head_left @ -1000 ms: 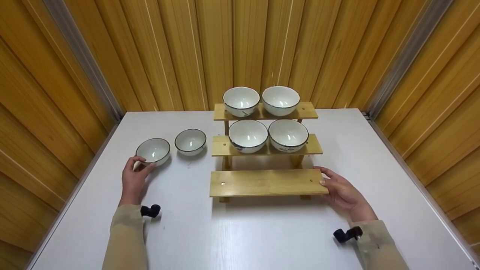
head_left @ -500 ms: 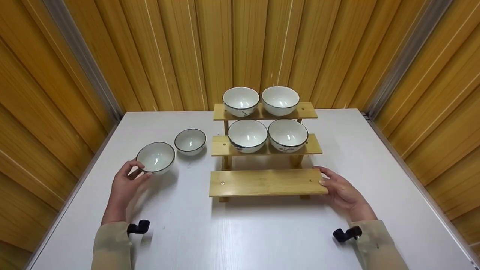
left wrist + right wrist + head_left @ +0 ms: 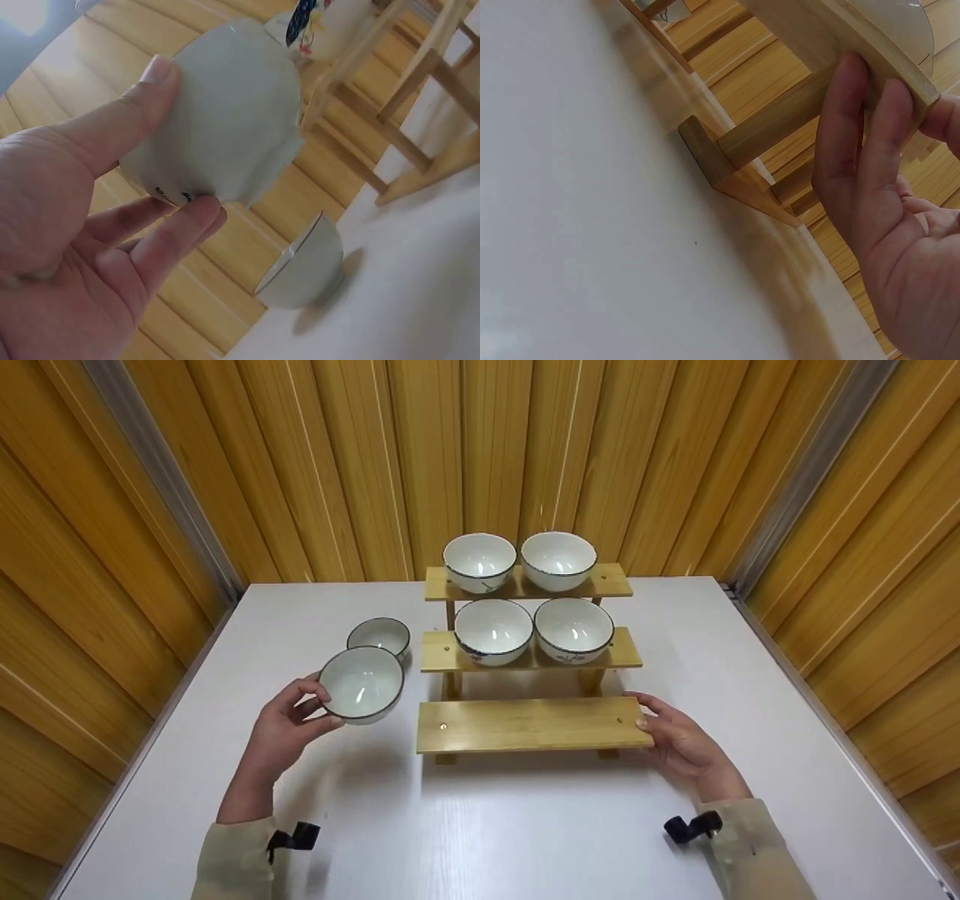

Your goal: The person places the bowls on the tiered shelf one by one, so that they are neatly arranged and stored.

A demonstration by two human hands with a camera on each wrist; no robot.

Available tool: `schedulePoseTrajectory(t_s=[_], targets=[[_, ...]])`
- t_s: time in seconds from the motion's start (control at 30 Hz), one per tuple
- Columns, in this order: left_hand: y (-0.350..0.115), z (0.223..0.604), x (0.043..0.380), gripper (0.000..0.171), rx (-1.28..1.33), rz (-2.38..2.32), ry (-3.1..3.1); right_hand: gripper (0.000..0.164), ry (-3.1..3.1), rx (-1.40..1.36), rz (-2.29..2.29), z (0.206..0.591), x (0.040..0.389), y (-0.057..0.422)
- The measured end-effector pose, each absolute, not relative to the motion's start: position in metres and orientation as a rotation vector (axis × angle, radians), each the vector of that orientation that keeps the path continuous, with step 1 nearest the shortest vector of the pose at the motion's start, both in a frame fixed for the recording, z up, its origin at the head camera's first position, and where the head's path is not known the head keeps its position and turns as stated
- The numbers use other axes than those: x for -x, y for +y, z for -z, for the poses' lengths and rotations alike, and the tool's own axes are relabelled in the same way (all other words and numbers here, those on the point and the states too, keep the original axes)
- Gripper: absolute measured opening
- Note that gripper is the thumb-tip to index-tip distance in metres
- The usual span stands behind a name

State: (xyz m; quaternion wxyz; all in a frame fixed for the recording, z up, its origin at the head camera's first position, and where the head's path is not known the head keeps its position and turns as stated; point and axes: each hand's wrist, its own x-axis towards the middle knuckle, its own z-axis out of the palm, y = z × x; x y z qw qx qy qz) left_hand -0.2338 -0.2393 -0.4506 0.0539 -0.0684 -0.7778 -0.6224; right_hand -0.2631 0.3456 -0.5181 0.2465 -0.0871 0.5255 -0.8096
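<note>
My left hand (image 3: 289,727) pinches the rim of a white bowl (image 3: 363,682) with a dark edge, thumb on one side and fingers on the other. In the left wrist view this bowl (image 3: 232,112) is raised off the table, its underside showing. Behind it another white bowl (image 3: 379,633) stands on the table, partly covered in the head view. My right hand (image 3: 681,742) grips the right end of the bottom shelf (image 3: 532,726) of a three-step wooden rack. The right wrist view shows fingers under the board (image 3: 810,30) and the thumb over its edge.
Two bowls (image 3: 493,631) (image 3: 574,630) sit on the middle shelf (image 3: 628,649), and two more (image 3: 480,562) (image 3: 559,561) on the top shelf (image 3: 616,580). The white table (image 3: 480,832) is bounded by wood-slat walls (image 3: 495,442) at the back and sides.
My left hand has lifted the bowl off the table and carried it right toward the rack, so it now overlaps the other loose bowl. My right hand has stayed on the shelf end.
</note>
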Motion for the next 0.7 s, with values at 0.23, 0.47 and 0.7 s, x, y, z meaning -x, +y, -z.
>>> schedulePoseTrajectory(t_s=[0.23, 0.47, 0.7], targets=[[-0.200, 0.441, 0.231, 0.035, 0.366, 1.981, -2.365, 0.047, 1.384, 0.275, 2.221, 0.518, 0.264, 0.345], [-0.160, 0.441, 0.237, 0.035, 0.545, 2.033, -2.391, 0.054, 1.453, 0.255, 2.203, 0.518, 0.264, 0.345], [-0.112, 0.441, 0.241, 0.036, 0.651, 2.103, -2.426, 0.050, 1.430, 0.284, 2.207, 0.519, 0.263, 0.345]])
